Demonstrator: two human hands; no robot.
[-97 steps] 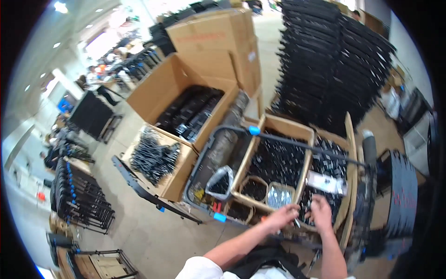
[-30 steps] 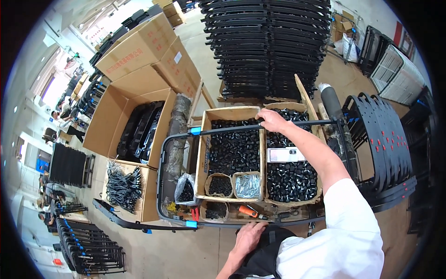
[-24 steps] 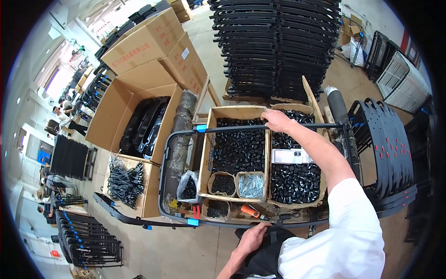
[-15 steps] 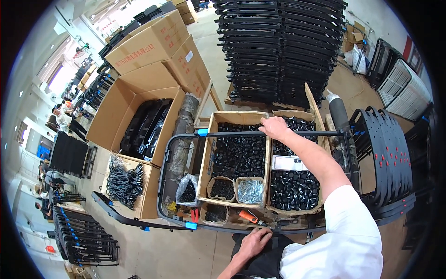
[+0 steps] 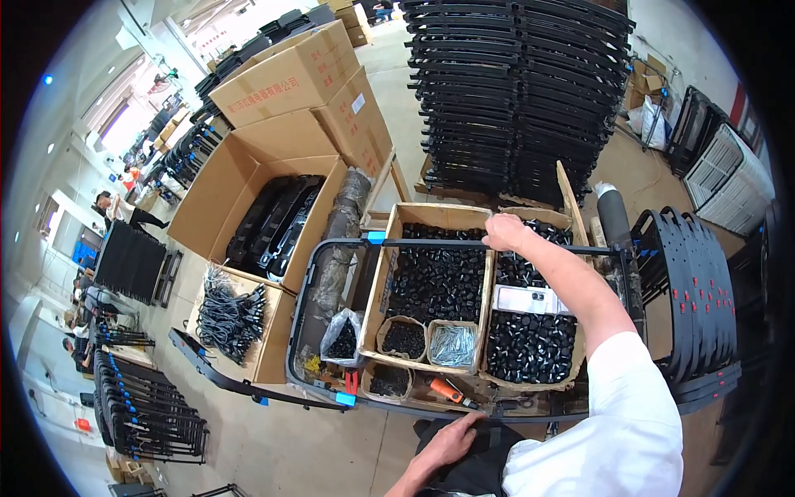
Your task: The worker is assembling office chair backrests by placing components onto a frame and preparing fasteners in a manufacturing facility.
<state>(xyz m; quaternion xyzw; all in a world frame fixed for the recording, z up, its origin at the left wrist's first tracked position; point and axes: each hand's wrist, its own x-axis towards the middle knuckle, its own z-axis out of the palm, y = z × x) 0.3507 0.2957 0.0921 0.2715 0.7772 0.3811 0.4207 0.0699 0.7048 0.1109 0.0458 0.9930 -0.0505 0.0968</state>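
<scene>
"What do the fingers have hold of?"

"The right hand (image 5: 507, 233) has its fingers curled over the far bar of a black frame (image 5: 431, 244), which reaches across the boxes. The left hand (image 5: 451, 437) has its fingers at the near bar; whether they close round it, I can't tell."

"What's just left of the right fingers?"

"A wooden box (image 5: 383, 283), heaped with black knobs (image 5: 439, 282). At its end nearer the left fingers sit two small cartons (image 5: 429, 344): one of tiny black pieces (image 5: 403, 340), one of silver pins (image 5: 453, 346)."

"And to the right?"

"An open carton (image 5: 530, 385) full of more black knobs, with a pale phone (image 5: 522, 299) lying on them, below the right fingers."

"Left of the left fingers?"

"An orange-handled tool (image 5: 445, 389) just beyond them, then a tub (image 5: 409, 384) of dark bits and a clear bag (image 5: 330, 333) of black ones. Well left of the right fingers, a big cardboard box (image 5: 207, 190) holds long black parts (image 5: 273, 222)."
</scene>
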